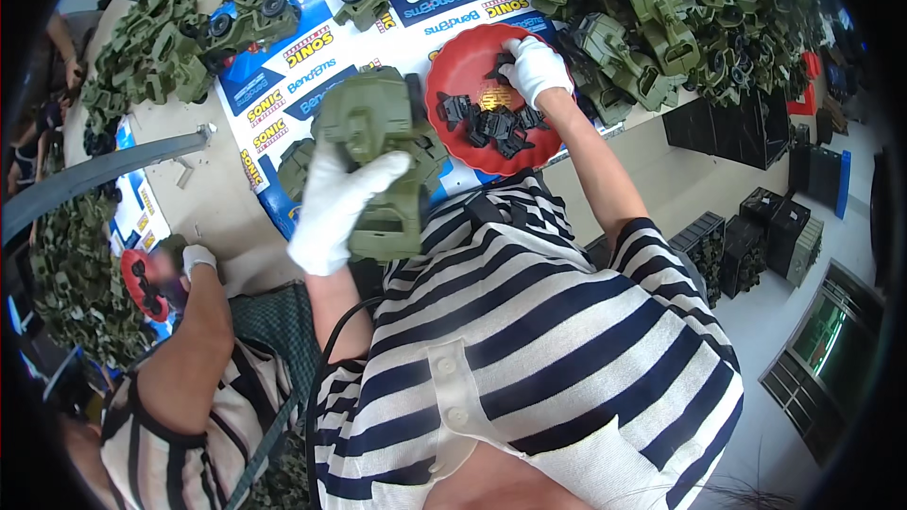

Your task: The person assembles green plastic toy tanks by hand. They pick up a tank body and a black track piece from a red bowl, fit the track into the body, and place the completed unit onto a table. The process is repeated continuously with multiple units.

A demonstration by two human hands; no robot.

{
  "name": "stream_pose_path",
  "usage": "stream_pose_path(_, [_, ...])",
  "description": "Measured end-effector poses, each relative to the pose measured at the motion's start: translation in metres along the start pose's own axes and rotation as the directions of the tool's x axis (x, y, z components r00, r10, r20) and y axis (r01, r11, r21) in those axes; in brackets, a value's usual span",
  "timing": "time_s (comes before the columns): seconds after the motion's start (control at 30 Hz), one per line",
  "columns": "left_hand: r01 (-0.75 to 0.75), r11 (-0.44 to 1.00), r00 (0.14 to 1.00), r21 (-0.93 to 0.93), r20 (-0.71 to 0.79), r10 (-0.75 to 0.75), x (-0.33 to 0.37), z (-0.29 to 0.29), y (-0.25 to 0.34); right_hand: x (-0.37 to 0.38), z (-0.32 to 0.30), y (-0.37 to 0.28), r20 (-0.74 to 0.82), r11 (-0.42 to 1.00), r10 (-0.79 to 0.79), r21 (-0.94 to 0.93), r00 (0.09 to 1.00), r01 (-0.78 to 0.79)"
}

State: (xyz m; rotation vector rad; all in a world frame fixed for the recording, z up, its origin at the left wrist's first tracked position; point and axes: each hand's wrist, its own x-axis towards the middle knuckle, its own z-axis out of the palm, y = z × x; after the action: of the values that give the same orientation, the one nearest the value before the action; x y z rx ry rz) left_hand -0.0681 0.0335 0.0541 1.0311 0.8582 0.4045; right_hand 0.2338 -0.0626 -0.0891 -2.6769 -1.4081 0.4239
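Note:
A white glove covers my left hand (340,203), which is closed around an olive-green toy military vehicle (364,109) in front of my chest. More green plastic shows behind and beneath that vehicle, partly hidden by it. To the right, my right hand (539,71), also gloved, reaches over the far side of a red scalloped dish (449,76). Its fingers are pinched at a small black plastic part (497,66). Several other black plastic parts (496,123) lie together in the dish, around a gold mark on its bottom.
Green toy vehicles (652,28) are heaped at the far right, with more (156,52) at the left. Printed sheeting (312,66) covers the table. A grey metal bar (113,175) juts in from the left. A co-worker's gloved hand (198,260) works beside another red dish (132,274).

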Motion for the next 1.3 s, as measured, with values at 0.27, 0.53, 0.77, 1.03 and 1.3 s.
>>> stream_pose_path(0.27, [0.082, 0.995, 0.956, -0.061, 0.286, -0.061, 0.002, 0.011, -0.021, -0.019, -0.063, -0.030, 0.110, 0.688, 0.006, 0.721, 0.994, -0.083])
stream_pose_path(0.53, [0.044, 0.998, 0.934, -0.033, 0.356, -0.029, 0.006, 0.021, -0.019, -0.047, -0.111, -0.051, 0.107, 0.241, -0.699, 0.966, 0.707, 0.092])
stream_pose_path(0.77, [0.110, 0.994, 0.933, 0.000, 0.345, -0.103, 0.002, 0.028, -0.012, -0.052, -0.102, -0.049, 0.186, 0.166, -0.552, 0.980, 0.813, -0.112])
stream_pose_path(1.03, [0.129, 0.991, 0.930, -0.030, 0.351, -0.111, -0.003, 0.036, 0.004, -0.058, -0.072, -0.037, 0.212, -0.112, -0.582, 0.936, 0.785, -0.335])
stream_pose_path(1.3, [0.099, 0.994, 0.935, -0.038, 0.347, -0.080, -0.003, 0.035, -0.003, -0.058, -0.069, -0.039, 0.186, -0.152, -0.583, 0.931, 0.791, -0.331])
